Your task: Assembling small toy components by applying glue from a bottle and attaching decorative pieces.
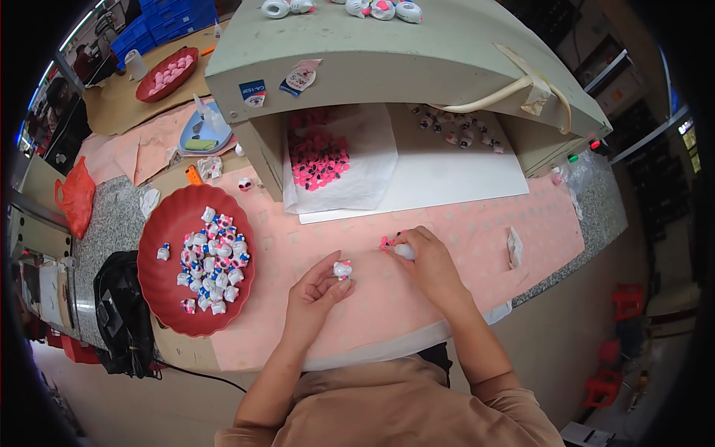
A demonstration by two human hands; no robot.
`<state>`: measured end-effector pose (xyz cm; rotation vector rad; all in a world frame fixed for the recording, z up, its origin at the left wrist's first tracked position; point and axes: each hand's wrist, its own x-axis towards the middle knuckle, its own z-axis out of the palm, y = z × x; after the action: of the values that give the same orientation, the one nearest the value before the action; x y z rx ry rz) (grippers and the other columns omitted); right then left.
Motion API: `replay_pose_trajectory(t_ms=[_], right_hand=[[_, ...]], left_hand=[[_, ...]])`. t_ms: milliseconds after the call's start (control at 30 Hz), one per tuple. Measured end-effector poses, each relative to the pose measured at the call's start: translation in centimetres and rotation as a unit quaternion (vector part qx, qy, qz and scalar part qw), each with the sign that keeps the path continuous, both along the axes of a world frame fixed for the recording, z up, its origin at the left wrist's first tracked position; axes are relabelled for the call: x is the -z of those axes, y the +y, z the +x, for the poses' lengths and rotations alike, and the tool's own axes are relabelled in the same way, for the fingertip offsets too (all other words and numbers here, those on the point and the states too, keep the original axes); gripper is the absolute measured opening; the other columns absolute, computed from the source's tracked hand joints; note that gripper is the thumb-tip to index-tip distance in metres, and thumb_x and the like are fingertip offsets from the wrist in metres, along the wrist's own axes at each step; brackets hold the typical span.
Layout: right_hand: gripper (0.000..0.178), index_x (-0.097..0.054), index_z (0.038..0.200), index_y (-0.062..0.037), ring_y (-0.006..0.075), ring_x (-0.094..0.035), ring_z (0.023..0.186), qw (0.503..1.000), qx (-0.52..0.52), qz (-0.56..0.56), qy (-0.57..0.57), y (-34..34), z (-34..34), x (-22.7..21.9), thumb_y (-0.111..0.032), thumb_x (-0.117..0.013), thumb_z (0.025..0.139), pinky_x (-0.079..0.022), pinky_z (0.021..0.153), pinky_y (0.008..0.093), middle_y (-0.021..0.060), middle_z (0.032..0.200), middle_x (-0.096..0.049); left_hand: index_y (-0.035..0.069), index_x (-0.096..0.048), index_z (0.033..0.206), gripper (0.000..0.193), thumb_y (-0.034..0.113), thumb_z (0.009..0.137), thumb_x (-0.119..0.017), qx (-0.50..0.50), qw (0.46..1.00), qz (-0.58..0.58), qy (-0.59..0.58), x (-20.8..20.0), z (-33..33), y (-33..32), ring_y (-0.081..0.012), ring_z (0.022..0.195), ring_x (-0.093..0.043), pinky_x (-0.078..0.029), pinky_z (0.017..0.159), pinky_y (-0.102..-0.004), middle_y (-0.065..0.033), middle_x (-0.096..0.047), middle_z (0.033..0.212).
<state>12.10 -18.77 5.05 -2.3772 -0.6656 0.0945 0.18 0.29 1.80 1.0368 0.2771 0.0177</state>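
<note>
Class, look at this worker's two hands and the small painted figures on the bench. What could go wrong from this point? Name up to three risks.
1. The left hand pinches a tiny figure by its fingertips only; it might slip onto the pink mat.
2. The right hand works a small pink piece at its fingertips; such a piece could easily roll away.
3. The red tray of figures sits near the bench edge and could get knocked.

figurine [342,269]: white, pink | tray [167,223]: red | mat [477,231]: pale pink, dotted

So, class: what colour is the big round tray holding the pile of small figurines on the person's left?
Dark red, seen clearest in the head view: the tray.
</note>
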Motion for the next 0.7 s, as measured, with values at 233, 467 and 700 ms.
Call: replay_pose_trajectory(t_ms=[233, 467, 700], right_hand=[[0.011, -0.06, 0.091, -0.0011, 0.0154, -0.06, 0.074, 0.987, 0.025, 0.157, 0.02, 0.2, -1.5, -0.4, 0.0, -0.067, 0.083, -0.049, 0.066, 0.0286, 0.0065, 0.088, -0.062], [0.008, -0.06, 0.092, -0.0029, 0.006, -0.055, 0.069, 0.872, 0.002, 0.314, 0.377, 1.6, -3.8, -0.4, -0.003, -0.066, 0.087, -0.046, 0.062, 0.0211, -0.0003, 0.085, -0.059], [0.008, -0.06, 0.092, -0.0033, 0.0071, -0.055, 0.068, 0.846, 0.005, 0.319, 0.428, 2.6, -3.9, 0.4, -0.006, -0.066, 0.088, -0.046, 0.061, 0.0221, 0.0007, 0.081, -0.06]], left_hand=[[-0.001, -0.045, 0.135, 0.048, -0.003, 0.09, -0.06, 0.006, 1.0, -0.013, -0.018, 0.0, 0.1, -0.1, -0.0135, 0.099, -0.062, -0.053, 0.09, -0.0286, -0.0082, -0.062, 0.112], [0.0, -0.046, 0.135, 0.047, -0.003, 0.09, -0.06, 0.027, 0.999, 0.031, -0.024, 0.6, 0.0, -0.4, -0.0122, 0.099, -0.061, -0.05, 0.089, -0.0248, -0.0083, -0.062, 0.114], [0.002, -0.047, 0.136, 0.046, -0.002, 0.091, -0.059, 0.038, 0.997, 0.068, -0.031, 1.2, -0.1, -0.3, -0.0139, 0.102, -0.061, -0.05, 0.089, -0.0262, -0.0108, -0.062, 0.117]])
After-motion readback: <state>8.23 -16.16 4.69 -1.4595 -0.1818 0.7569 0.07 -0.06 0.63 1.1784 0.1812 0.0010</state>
